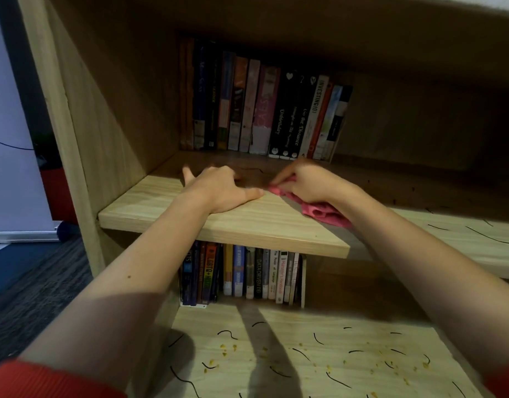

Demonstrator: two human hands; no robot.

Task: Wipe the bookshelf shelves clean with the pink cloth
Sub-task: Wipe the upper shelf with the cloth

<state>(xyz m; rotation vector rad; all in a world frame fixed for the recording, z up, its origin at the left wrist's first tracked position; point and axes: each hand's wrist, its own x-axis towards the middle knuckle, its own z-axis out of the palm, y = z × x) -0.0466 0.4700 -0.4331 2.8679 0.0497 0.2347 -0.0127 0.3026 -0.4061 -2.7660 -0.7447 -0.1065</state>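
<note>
1. Big wooden bookshelf fills the view, seen from the front & above.
2. Lower shelf is nearest the cam. It's messy, w/ black squiggle marks and yellow crumbs scattered across it.
3. Middle shelf sits above it, and both hands are on this one. More black marks show on its right part; the left front part looks clean.
4. Upper row of books stands upright at the back of the middle shelf, spines out, behind both hands.
5. Lower row of books stands upright at the back of the lower shelf, under the middle board.
6. Both forearms reach in, w/ a red sleeve at the bottom left corner.
7. Left hand lies palm down on the middle shelf. Its fingers are released & spread, thumb pointing twd the cloth, gripping nothing.
8. Right hand is just beside it, slightly blurred, fingers curled round the cloth & pressing it to the board.
9. Pink cloth is bunched under the right hand on the middle shelf. One end pokes out near the left thumb; the rest trails back below the right wrist.
</note>
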